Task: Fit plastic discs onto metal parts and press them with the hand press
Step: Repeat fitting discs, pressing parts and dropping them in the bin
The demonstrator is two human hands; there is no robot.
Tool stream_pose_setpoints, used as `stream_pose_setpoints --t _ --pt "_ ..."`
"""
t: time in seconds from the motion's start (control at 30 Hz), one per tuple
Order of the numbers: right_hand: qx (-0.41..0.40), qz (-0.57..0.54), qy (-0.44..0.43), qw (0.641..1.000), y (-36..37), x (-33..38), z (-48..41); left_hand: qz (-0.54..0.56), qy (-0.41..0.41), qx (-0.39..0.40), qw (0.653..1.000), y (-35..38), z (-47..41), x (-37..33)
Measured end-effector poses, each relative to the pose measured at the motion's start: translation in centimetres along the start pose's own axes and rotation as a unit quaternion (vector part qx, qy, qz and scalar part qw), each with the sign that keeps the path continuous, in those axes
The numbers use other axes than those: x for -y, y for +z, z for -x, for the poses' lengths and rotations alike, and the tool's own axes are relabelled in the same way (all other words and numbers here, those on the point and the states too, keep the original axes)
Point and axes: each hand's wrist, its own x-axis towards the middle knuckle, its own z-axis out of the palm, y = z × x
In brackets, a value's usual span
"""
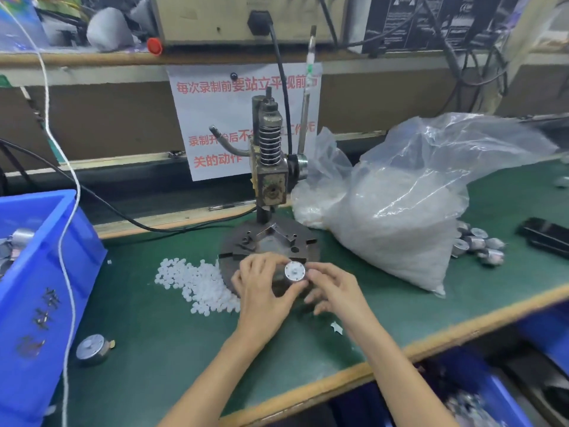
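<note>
A person's left hand (261, 288) is gripping one cylindrical metal part (289, 280) directly in front of the hand press (271, 167), fingers curled round the part's body and holding it over the front edge of the press's round base. The right hand (332, 288) is pinching the same part at its right rim with curled fingertips. The part's pale round face is pointing up; whether a plastic disc is seated on it cannot be told.

One loose pile of white plastic discs (197, 285), too many to count, is lying just left of the press base. One clear bag (394, 217) of white pieces is slumping to the right of the press, and beyond it one cluster of metal parts (477, 245) is lying, too crowded to count. Far left of the press, one blue bin (37, 272) is sitting, with one single part (92, 349) lying on the green mat (154, 349) beside it.
</note>
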Motion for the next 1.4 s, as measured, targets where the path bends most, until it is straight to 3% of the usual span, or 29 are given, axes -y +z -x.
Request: stream_pose_setpoints --t 0.13,0.3,0.53,0.73,0.87,1.0,1.23,1.4 --pt "0.038 -0.009 0.019 0.999 -1.5 -0.7 2.8 0.072 -0.009 0.062 0.995 0.6 4.4 -3.1" --pt "-0.005 -0.03 0.048 0.998 -5.2 -2.2 7.6 0.124 -0.003 0.14 0.982 2.2 8.3 -6.4" --pt "-0.113 -0.074 0.108 0.985 -11.4 -6.4 14.6 0.063 0.169 0.308 0.934 6.1 12.8 -10.0" --pt "-0.21 -0.125 0.183 0.952 -14.2 -12.2 17.1 -0.003 0.175 0.434 0.884 9.3 15.7 -11.1" --pt "-0.324 -0.156 0.278 0.891 -15.6 -18.5 16.9 -0.028 0.152 0.453 0.878 9.4 16.3 -10.3" --pt "-0.421 -0.147 0.308 0.84 -17.7 -22.7 17.3 -0.032 0.13 0.462 0.876 8.7 16.2 -8.9" --pt "-0.403 -0.112 0.285 0.862 -17.9 -22.6 17.5 -0.014 0.123 0.452 0.884 7.7 15.7 -8.3" --pt "-0.359 -0.035 0.182 0.915 -16.8 -17.1 16.0 0.046 0.149 0.379 0.912 5.9 12.9 -10.1"
